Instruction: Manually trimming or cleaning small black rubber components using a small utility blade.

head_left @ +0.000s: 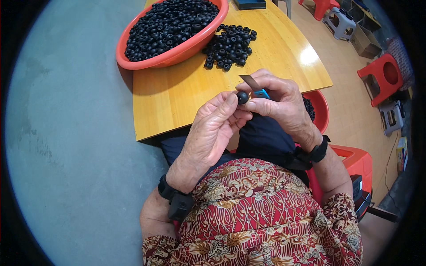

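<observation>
Left hand [212,122] pinching black bead [242,98], right hand [284,98] gripping knife [251,84]; pile [230,46], full bowl [191,47] seemingly waiting on desk [177,97]; finished count unclear.

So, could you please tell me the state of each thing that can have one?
Left hand: pinching a black bead
Right hand: gripping the knife
Knife: blade bare
Large red basin: heaped with small black pieces
Bead pile: loose on the table
Lower red basin: partly hidden, holding dark pieces

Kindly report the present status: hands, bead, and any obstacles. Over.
Left hand pinching bead. Right hand holding knife, blade exposed. Nothing seen blocking either hand.
</observation>
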`<state>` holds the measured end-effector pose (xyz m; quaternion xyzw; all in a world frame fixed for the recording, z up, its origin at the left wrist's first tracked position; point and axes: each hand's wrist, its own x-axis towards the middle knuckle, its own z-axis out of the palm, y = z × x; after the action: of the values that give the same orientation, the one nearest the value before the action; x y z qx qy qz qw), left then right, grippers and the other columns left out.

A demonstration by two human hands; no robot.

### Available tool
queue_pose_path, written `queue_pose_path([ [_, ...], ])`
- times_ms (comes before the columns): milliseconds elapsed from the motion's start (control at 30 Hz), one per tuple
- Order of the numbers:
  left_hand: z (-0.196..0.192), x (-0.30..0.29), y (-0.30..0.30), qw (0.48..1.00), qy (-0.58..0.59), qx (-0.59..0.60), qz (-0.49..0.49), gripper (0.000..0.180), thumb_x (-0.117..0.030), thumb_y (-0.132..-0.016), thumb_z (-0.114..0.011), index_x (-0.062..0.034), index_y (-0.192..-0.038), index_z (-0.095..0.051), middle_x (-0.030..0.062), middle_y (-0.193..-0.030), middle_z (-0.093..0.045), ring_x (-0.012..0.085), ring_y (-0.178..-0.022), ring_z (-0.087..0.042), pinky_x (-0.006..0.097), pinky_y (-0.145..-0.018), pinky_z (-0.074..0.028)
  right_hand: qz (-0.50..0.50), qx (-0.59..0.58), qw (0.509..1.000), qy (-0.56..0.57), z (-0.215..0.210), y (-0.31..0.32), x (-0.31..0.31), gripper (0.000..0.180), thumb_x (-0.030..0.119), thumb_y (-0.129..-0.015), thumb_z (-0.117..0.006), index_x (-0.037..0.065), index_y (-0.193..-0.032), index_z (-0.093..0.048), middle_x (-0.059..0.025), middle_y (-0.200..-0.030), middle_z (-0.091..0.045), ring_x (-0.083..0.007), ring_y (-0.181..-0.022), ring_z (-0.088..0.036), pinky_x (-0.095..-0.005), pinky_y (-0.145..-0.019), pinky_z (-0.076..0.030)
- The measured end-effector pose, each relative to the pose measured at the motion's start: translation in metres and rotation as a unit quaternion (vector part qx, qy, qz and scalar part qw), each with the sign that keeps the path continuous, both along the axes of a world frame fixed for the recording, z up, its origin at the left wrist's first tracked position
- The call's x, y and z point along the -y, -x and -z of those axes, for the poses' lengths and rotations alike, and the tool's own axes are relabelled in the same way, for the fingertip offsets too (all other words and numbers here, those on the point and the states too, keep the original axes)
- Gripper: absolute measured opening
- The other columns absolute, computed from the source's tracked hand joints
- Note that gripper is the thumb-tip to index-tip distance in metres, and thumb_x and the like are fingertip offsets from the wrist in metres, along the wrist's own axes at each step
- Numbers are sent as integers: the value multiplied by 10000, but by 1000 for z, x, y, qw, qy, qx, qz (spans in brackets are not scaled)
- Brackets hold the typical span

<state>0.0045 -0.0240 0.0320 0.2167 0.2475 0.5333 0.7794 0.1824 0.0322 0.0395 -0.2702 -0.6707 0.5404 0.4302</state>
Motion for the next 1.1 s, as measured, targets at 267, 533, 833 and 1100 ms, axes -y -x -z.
queue_pose_path([
  [267, 0, 1, -5, 997, -13, -57, -40, 189, -186, -948, -594, -40, -1065, -580, 43, -1005, -645, 93, -882, -615, 230, -830, -487, 41, 11, 999, -29, 4, 2, 1, 209, 88, -771, -749, 23, -948, -660, -29, -928, -620, -101, -859, -584, -246, -762, -468],
  [533, 0, 0, -4, 994, -3, -85, -75, 182, -111, -915, -635, -42, -1065, -557, 44, -1006, -630, 88, -909, -604, 221, -834, -480, 113, 84, 983, -119, 1, 8, 10, 193, 104, -756, -756, 42, -886, -628, -14, -836, -578, -87, -708, -534, -234, -599, -437],
  [833, 6, -2, 0, 997, 28, -31, -59, 116, -71, -896, -610, -55, -1000, -561, 46, -967, -626, 111, -914, -597, 261, -875, -456, 26, 55, 986, -158, 5, 2, 0, 229, 43, -786, -705, 26, -1011, -664, -68, -903, -625, -167, -865, -607, -283, -770, -491],
  [1100, 8, 0, 0, 998, 34, -20, -47, 72, -94, -901, -599, -69, -962, -570, 46, -960, -629, 125, -904, -603, 289, -882, -456, 12, 112, 987, -114, -2, 2, 3, 168, 53, -787, -688, 12, -941, -637, -69, -883, -613, -171, -839, -605, -286, -748, -478],
])
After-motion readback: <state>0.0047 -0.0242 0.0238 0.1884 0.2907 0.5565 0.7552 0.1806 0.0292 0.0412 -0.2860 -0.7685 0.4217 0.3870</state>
